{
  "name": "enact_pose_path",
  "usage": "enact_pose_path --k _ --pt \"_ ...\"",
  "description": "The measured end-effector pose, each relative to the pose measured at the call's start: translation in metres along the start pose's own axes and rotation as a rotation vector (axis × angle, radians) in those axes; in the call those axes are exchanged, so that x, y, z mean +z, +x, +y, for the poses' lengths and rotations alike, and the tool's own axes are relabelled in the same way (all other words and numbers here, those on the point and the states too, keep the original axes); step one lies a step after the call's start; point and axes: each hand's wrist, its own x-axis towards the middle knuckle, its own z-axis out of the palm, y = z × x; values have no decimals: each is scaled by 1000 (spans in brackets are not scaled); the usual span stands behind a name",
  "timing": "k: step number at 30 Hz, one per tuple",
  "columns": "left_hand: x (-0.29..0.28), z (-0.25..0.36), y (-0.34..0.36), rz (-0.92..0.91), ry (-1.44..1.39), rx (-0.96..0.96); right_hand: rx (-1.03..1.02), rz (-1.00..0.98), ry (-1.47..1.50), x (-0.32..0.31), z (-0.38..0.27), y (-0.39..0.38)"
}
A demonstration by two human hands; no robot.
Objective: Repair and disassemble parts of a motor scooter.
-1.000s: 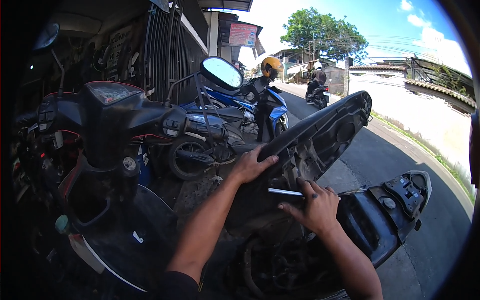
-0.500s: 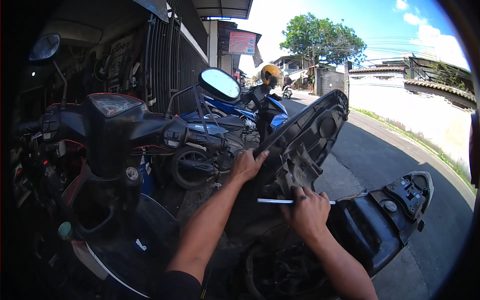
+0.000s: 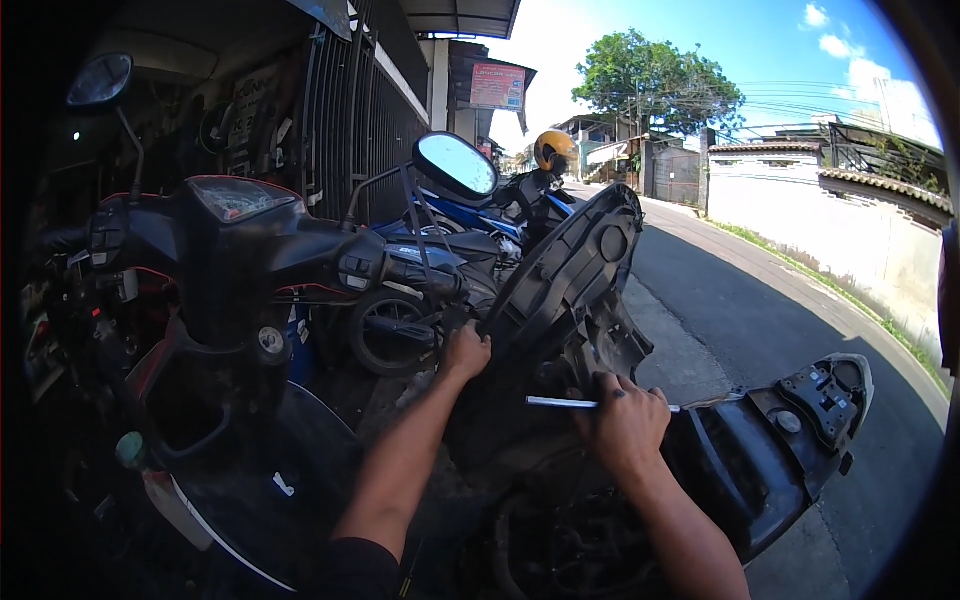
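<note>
A black seat (image 3: 575,255) stands tilted up, underside showing, at the front end of the rear body (image 3: 740,450). Before it, the right hand's (image 3: 630,420) fingers clench a silver rod (image 3: 560,402). The left hand (image 3: 466,352) curls beside the seat's left edge; whether it grips, I cannot tell. Beyond stands a blue motorcycle (image 3: 465,212).

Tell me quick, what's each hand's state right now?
Left hand: at the edge of the upraised black seat; grip can't be told.
Right hand: closed, holding a silver rod.
</note>
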Motion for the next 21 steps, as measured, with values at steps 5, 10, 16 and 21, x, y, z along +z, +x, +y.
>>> enact_pose_path --k 5,10,16,21 --pt "12 -19 -12 22 -11 34 41 -41 -4 -1 -1 3" --pt "19 -29 -25 66 -8 -28 16 27 -38 7 11 1" --pt "39 -43 -23 2 -23 11 -32 -62 -45 1 8 -3" --pt "42 -57 -15 -47 -166 -47 -16 -39 -28 -2 6 -2"
